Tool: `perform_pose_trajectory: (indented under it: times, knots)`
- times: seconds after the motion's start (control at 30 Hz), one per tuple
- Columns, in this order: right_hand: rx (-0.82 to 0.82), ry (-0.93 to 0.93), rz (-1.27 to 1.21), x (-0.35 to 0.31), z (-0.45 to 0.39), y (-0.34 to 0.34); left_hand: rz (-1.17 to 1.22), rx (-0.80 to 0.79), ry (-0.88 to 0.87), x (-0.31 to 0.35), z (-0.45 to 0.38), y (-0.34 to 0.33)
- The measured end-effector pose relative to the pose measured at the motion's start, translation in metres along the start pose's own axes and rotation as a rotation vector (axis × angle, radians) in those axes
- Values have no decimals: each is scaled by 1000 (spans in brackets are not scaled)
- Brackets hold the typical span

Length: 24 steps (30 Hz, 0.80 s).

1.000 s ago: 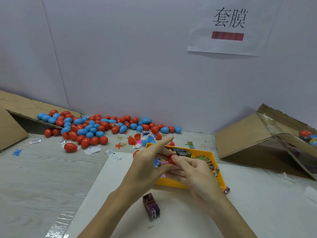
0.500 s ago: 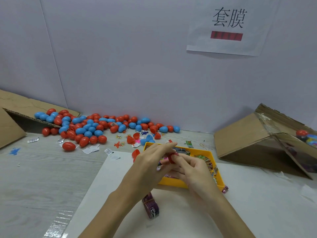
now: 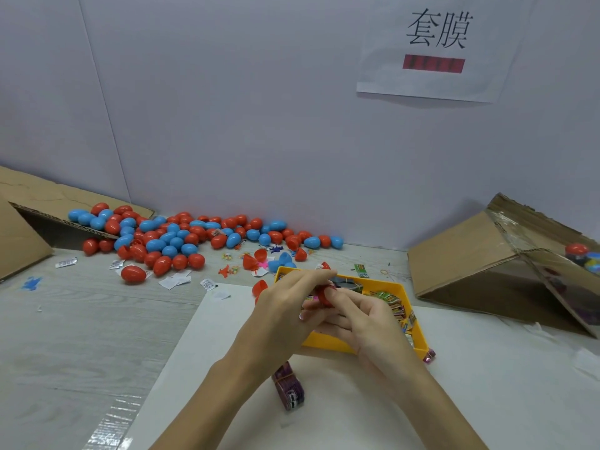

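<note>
Two hands are on one small red egg, held just above the far-left part of the yellow tray. The tray sits on a white sheet on the desk. The left hand has its grip closed on the egg from the left, thumb and fingertips pinching it. The right hand pinches it from the right, fingers curled in. Can't tell if it's a whole egg or just a half, the fingers cover too much.

The tray's got colourful little packets in it. A purple banded bundle lies on the sheet near the tray, right under the left wrist. A big heap of red and blue eggs sits far left against the wall, at the mouth of a tipped cardboard box. Another cardboard box lies far right.
</note>
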State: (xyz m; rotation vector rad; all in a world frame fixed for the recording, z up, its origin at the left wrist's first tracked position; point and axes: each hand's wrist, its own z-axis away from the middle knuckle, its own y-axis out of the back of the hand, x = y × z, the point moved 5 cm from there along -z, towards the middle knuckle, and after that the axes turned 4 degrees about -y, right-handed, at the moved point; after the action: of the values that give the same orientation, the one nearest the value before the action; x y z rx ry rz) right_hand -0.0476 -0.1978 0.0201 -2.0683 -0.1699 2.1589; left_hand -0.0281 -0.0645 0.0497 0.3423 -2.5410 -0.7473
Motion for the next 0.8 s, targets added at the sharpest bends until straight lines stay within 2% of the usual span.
perform_pose_trajectory:
  times: [0.17, 0.23, 0.27, 0.37, 0.43, 0.53, 0.63, 0.73, 0.8]
  knots:
    - [158, 16, 252, -6, 4, 7, -35, -10, 22, -2, 1, 0]
    - [162, -5, 211, -6, 4, 11, -6, -28, 62, -4, 2, -2]
    - [154, -42, 98, -6, 2, 14, 4, -30, 81, -5, 3, -2]
    - [99, -117, -507, -26, -10, 43, -66, -4, 88, -7, 2, 2]
    - [135, 7, -816, -59, -17, 80, -115, 33, 92, -11, 1, 7]
    - [281, 275, -1017, -104, -23, 141, -146, 61, 102, -14, 0, 9]
    - [375, 250, -895, -102, -30, 163, -163, 41, 108, -15, 0, 8]
    - [322, 99, -586, -65, -33, 139, -172, 10, 162, -22, 2, 7]
    - [275, 42, -463, -38, -34, 116, -193, -4, 229, -29, 6, 4]
